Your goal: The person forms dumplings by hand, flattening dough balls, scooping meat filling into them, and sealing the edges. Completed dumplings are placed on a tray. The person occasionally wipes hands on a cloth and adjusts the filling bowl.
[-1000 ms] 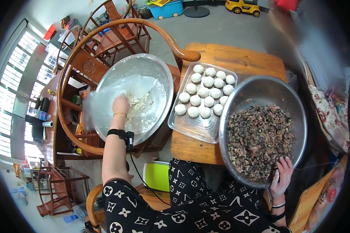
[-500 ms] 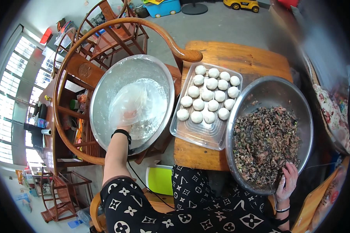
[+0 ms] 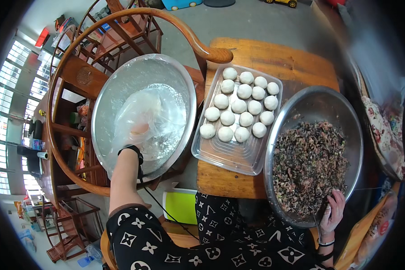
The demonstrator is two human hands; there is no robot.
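My left hand reaches into a wide steel basin, inside a translucent plastic bag. The film and folds hide its fingers. White floury smears coat the basin's inside. My right hand grips the near right rim of a steel bowl, fingers curled over the edge beside a dark minced filling. A thin metal strip, perhaps a utensil handle, shows by that hand's wrist. Between the two vessels lies a clear plastic tray with several round white dough balls in rows.
The tray and bowl rest on a wooden table. A wooden armchair surrounds the basin with its curved rail. Below them stands a lime-green panel, with a black cable passing near it. Floral fabric hangs at the right.
The whole view has shifted, so the basin, tray and armchair sit a little higher and farther left. My left hand remains inside the bag, and my right hand stays at the bowl's rim.
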